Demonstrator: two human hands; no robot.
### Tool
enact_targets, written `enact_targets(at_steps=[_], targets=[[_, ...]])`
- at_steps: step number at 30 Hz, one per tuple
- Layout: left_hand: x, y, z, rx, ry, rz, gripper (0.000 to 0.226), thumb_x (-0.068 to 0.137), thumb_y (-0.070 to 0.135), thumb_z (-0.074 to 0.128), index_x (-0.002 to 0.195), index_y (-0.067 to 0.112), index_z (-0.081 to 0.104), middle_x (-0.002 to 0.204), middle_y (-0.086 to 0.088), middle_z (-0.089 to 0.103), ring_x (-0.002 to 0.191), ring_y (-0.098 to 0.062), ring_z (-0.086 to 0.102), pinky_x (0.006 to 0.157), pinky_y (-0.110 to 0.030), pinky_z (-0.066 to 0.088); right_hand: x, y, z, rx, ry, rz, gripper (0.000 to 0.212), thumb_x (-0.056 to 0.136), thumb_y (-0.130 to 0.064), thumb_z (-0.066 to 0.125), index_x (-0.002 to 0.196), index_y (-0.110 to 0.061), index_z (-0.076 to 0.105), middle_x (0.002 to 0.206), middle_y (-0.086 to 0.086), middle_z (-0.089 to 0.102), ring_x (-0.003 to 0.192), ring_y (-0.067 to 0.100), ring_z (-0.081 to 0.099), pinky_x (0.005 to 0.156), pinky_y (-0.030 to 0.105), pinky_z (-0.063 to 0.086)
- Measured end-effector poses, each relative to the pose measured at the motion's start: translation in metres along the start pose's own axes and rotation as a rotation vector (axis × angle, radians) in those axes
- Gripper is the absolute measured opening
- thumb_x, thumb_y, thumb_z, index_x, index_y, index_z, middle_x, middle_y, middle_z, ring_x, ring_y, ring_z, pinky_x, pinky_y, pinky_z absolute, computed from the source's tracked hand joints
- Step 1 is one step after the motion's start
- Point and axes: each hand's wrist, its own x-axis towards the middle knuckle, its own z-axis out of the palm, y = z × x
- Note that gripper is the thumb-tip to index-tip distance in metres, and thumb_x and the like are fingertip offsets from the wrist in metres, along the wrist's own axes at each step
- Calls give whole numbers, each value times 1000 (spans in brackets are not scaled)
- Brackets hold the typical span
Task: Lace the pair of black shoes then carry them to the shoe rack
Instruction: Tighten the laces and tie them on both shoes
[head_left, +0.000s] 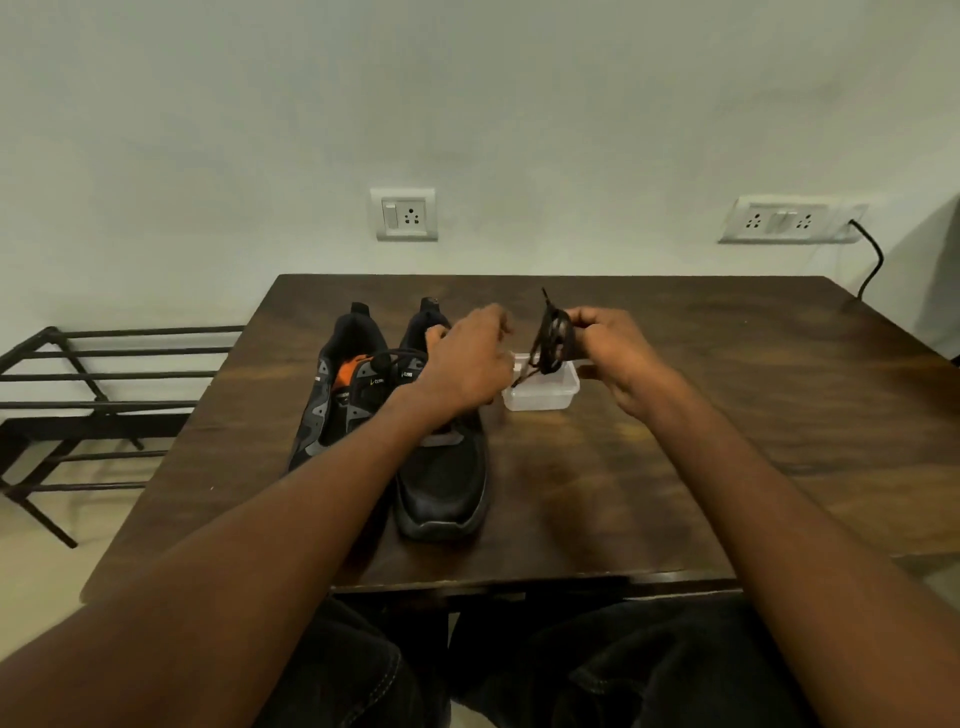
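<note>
Two shoes: a black pair stands side by side at centre frame on the counter, toes toward the viewer; the left forearm covers part of both.
Lace: a bundled black lace hangs in the air right of the shoes, above a plastic tub.
Right hand: the right hand has its fingers curled round the lace bundle, pinching it.
Left hand: the left hand hovers over the right shoe's collar with fingers curled toward the bundle; whether they grip a lace end cannot be told.
Counter: dark wood grain, rectangular, its far edge against the wall.
Tub: small, clear, rectangular, just right of the shoes; a lace end dangles into it.
Shoe rack: a black metal-bar shoe rack stands on the floor at the left of the frame, cut off by the edge.
Room: pale wall with a switch socket at upper centre and a double outlet at upper right, a black cable hanging from it.
</note>
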Motion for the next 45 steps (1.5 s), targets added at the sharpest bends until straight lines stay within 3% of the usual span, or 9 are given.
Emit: enact_targets(at_steps=[7,14,18,22,29,34,37,41,45], targets=[[-41,1,-52,-778,-217,-119,31,101,36,63,127,19,66,114,0,77,111,-10,70,100,-43,46,-40,-52,17,737,-189,10,10,100,-14,60,100,-12,70,87,6,75,77,16,71,65,28,54],[-76,15,-85,-820,-152,-106,77,76,20,84,143,25,47,135,-3,62,124,-18,63,107,-40,52,-89,-84,53,1079,-438,87,15,86,-10,67,98,-1,71,88,11,72,74,18,71,59,25,59],[-85,20,-97,-797,-125,-47,34,81,12,69,114,19,73,112,-9,76,112,-26,70,104,-45,54,-108,-99,69,1104,-646,139,18,93,-11,60,103,1,69,90,11,68,64,15,66,52,21,55],[-98,-6,-102,-900,168,-195,12,99,19,66,103,19,78,83,2,75,81,-16,70,79,-30,56,-104,-95,62,784,-585,106,13,100,-15,60,100,-6,69,80,2,63,60,9,50,47,20,42],[-99,-62,-129,-940,349,-206,21,104,27,61,109,14,76,59,6,40,51,-11,34,49,-25,34,-63,-47,45,-825,335,-79,15,86,-19,69,91,-31,76,120,0,70,114,27,62,97,43,54],[-104,-44,-118,-774,163,-50,17,102,24,64,106,13,76,65,9,63,56,-9,51,56,-21,41,-82,-66,86,-227,-202,-280,23,100,-22,69,122,-25,74,123,0,74,115,17,68,87,19,53],[-106,-39,-116,-780,137,-24,17,101,22,66,101,8,76,68,4,68,57,-2,58,56,-13,44,-93,-74,97,-28,-490,-176,27,102,-37,65,124,-22,72,100,1,79,96,18,75,86,32,54],[-114,-67,-128,-705,68,-147,27,102,33,64,98,10,77,56,12,54,49,-2,43,50,-16,36,-78,-55,97,-199,-92,-185,22,102,-32,67,93,-17,81,64,-8,66,61,10,61,70,36,53],[-126,-103,-137,-600,79,-292,28,104,34,60,94,14,78,55,9,48,48,-5,35,45,-18,28,-66,-41,89,-848,110,-224,16,97,-29,68,101,-22,81,89,1,76,81,23,71,77,38,60]])
